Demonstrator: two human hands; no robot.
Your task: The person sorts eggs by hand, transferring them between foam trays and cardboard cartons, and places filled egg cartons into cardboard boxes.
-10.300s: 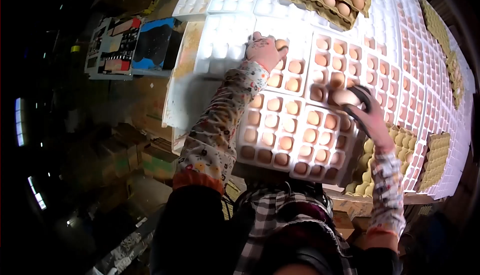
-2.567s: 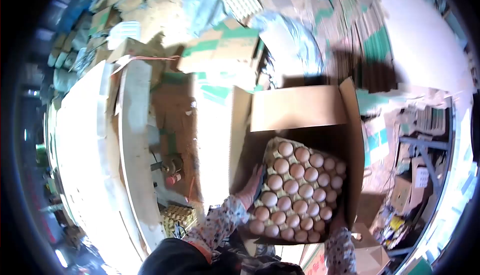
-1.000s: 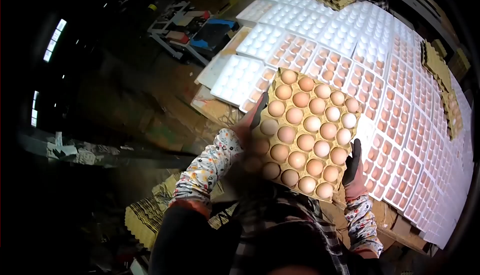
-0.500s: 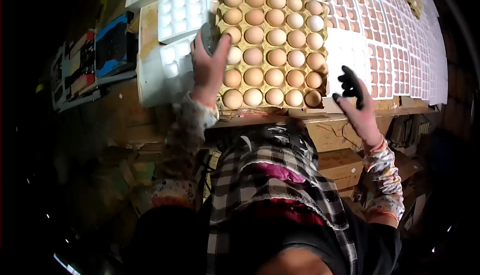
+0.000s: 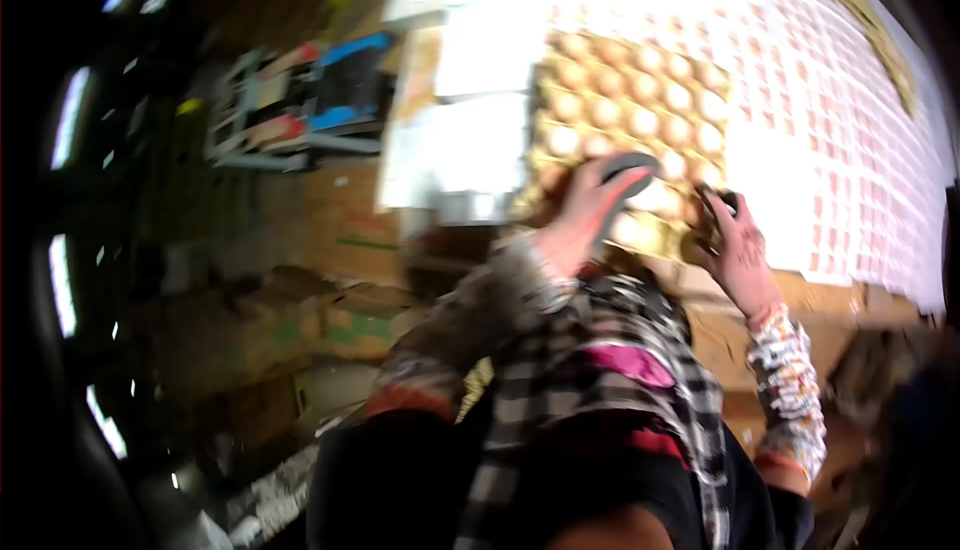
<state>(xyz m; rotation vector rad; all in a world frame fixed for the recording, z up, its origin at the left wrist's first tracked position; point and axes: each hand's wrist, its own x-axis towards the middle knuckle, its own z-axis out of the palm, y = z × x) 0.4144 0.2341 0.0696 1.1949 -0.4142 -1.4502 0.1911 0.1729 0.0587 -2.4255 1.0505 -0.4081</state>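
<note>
A yellowish pulp egg tray (image 5: 541, 85) filled with brown and pale eggs (image 5: 644, 123) lies in front of me, blurred by motion. My left hand (image 5: 588, 212), in a pink glove with a grey palm side, reaches over the tray's near left part. Its thumb and fingers are apart, and it covers some of the eggs. At the tray's near right corner is my right hand (image 5: 742, 250), gloved in pink with dark fingertips. Its fingers are bent towards the corner egg and the tray edge; blur hides whether they grip either.
White trays (image 5: 485, 55) stand left of the egg tray. Many egg-filled white trays (image 5: 850, 140) spread to the right, another pulp tray (image 5: 868, 25) on their far side. A metal-framed cart (image 5: 345, 85) and cardboard boxes (image 5: 350, 215) stand at left.
The view has swung, so the table sits further right. My left hand has moved from the tray's left side over its near eggs. My right hand has come in to the near right corner.
</note>
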